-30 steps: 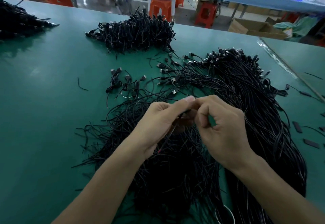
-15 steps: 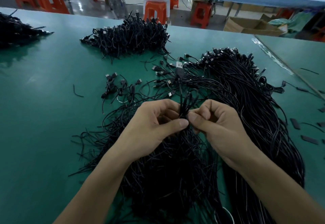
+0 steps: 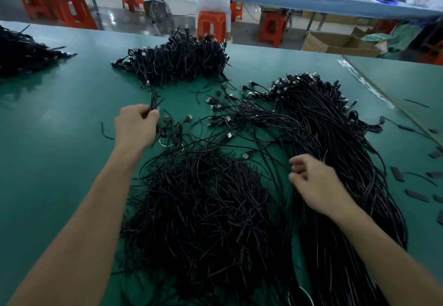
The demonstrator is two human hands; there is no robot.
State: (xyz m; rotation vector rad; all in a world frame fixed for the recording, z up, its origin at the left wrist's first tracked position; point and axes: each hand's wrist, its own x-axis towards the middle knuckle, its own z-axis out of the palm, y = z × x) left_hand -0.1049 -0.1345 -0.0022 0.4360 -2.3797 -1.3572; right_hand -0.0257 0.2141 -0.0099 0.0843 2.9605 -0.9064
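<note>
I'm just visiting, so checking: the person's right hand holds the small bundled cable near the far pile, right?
Not quite: the left hand grips the bundled cable near the far pile; the right hand is at the long cables. The head view shows it.

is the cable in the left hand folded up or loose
Folded up: the left hand grips the cable as a short doubled bundle sticking up past its fingers.

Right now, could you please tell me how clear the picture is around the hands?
Head view: wide-angle distortion bows the green table; glare streaks its right side; right hand slightly smeared; left hand and the cable bundle it grips crisper.
</note>
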